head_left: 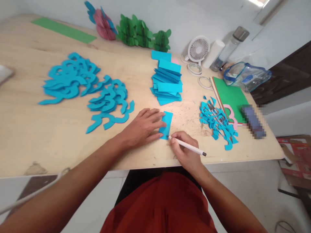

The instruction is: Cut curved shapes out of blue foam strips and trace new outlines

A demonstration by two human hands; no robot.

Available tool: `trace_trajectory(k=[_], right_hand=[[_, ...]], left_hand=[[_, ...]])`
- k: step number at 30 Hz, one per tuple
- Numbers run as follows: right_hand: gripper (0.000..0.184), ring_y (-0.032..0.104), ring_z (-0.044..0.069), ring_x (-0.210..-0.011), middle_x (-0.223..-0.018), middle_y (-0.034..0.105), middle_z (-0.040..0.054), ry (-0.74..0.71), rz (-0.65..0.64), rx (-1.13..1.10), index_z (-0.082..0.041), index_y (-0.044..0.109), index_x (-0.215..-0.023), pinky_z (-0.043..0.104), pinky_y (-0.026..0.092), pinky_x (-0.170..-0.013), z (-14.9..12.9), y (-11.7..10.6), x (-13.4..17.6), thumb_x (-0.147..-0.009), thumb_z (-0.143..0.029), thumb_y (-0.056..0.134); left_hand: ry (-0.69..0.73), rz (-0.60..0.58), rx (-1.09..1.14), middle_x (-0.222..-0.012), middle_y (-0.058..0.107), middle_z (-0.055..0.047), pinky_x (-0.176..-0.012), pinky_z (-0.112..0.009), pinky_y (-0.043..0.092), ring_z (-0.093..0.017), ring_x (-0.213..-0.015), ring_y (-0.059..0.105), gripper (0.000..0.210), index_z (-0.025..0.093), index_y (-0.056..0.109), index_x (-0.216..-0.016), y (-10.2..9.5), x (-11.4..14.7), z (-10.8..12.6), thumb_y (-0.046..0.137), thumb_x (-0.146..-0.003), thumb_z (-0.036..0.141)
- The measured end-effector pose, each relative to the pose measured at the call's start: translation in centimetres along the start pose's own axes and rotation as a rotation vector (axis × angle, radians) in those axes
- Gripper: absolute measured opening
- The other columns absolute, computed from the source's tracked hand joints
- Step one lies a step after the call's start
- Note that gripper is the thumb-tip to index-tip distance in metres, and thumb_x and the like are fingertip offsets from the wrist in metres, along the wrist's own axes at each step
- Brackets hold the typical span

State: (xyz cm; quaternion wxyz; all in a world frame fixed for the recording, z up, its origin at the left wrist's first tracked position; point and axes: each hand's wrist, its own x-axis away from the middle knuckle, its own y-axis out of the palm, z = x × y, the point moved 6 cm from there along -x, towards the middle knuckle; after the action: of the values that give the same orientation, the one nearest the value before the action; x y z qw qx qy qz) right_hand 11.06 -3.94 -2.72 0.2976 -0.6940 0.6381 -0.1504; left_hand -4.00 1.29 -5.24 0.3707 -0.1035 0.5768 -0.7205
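A small blue paper rectangle point(167, 121) lies on the wooden table in front of me. My left hand point(145, 126) is spread flat, its fingertips pressing on the left side of that paper. In my right hand point(186, 149) is a white pen point(188, 145) with a dark end cap. Its tip is at the lower right edge of the paper. Just beyond the paper sits a loose stack of blue paper rectangles point(167, 87). Wavy blue paper cutouts point(73, 76) are heaped to the left, with a second pile of cutouts point(109, 100) nearer my left hand.
Blue paper scraps point(215, 118) lie to the right, beside green paper point(230, 97) and a pink curved cutout point(229, 113). Tape rolls point(194, 68), a small white fan point(198, 48), a bottle point(230, 48) and a clear pouch point(247, 76) stand behind. Green paper ornaments point(141, 32) line the wall.
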Motion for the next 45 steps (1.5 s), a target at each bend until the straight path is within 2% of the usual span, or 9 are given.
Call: trace_trajectory(k=[9,12,17,22,27,39,45], right_hand=[[0.010,0.059,0.014,-0.065,-0.072,0.063,0.0005,0.009,0.086,-0.032,-0.019,0.062,-0.085,0.026,0.045,-0.062,0.2,-0.7,0.2,-0.087,-0.019,0.053],[0.013,0.063,0.016,-0.074,-0.082,0.068,0.0026,-0.044,0.114,-0.054,-0.020,0.064,-0.093,0.027,0.049,-0.068,0.0,-0.9,0.3,-0.089,-0.020,0.052],[0.026,0.064,0.020,-0.090,-0.100,0.071,0.0061,-0.192,0.051,0.009,-0.021,0.061,-0.114,0.035,0.051,-0.082,-0.7,-0.3,0.2,-0.092,-0.017,0.048],[0.030,0.065,0.021,-0.087,-0.099,0.072,0.0081,-0.301,0.028,0.145,-0.018,0.059,-0.120,0.035,0.053,-0.077,-1.1,0.3,0.2,-0.092,-0.015,0.047],[0.031,0.063,0.021,-0.082,-0.094,0.073,0.0088,-0.348,0.039,0.240,-0.018,0.060,-0.121,0.035,0.053,-0.072,-1.2,0.7,0.3,-0.092,-0.014,0.048],[0.029,0.062,0.021,-0.078,-0.091,0.072,0.0082,-0.357,0.053,0.265,-0.018,0.061,-0.119,0.034,0.052,-0.069,-1.0,0.9,0.5,-0.093,-0.016,0.049],[0.030,0.061,0.020,-0.076,-0.090,0.072,0.0081,-0.365,0.056,0.282,-0.019,0.061,-0.119,0.033,0.051,-0.068,-1.0,0.9,0.5,-0.093,-0.017,0.047]], left_hand=[[-0.002,-0.008,-0.003,-0.137,0.052,-0.013,-0.104,-0.052,0.029,-0.033,-0.129,0.040,0.028,0.023,0.063,-0.106,-0.1,-0.1,0.0,0.046,-0.090,0.039],[-0.005,-0.008,0.001,-0.137,0.052,-0.012,-0.104,-0.052,0.028,-0.032,-0.129,0.040,0.028,0.023,0.063,-0.106,-0.1,-0.1,0.1,0.047,-0.090,0.039],[-0.017,-0.016,0.015,-0.138,0.052,-0.010,-0.105,-0.051,0.028,-0.031,-0.130,0.039,0.027,0.025,0.062,-0.109,0.1,-0.1,0.0,0.048,-0.090,0.039],[-0.017,-0.027,0.018,-0.139,0.051,-0.010,-0.105,-0.051,0.027,-0.031,-0.130,0.038,0.029,0.025,0.062,-0.111,0.2,0.0,-0.2,0.048,-0.090,0.040],[-0.019,-0.039,0.017,-0.140,0.050,-0.010,-0.106,-0.051,0.027,-0.031,-0.132,0.037,0.030,0.025,0.061,-0.112,0.3,0.1,-0.3,0.048,-0.091,0.041],[-0.036,-0.014,0.093,-0.141,0.050,-0.014,-0.109,-0.051,0.027,-0.031,-0.134,0.036,0.035,0.017,0.057,-0.116,-0.3,0.1,-0.3,0.047,-0.089,0.038],[-0.043,-0.036,0.104,-0.142,0.049,-0.013,-0.110,-0.051,0.025,-0.029,-0.135,0.035,0.036,0.018,0.056,-0.119,-0.4,0.2,-0.5,0.046,-0.089,0.035]])
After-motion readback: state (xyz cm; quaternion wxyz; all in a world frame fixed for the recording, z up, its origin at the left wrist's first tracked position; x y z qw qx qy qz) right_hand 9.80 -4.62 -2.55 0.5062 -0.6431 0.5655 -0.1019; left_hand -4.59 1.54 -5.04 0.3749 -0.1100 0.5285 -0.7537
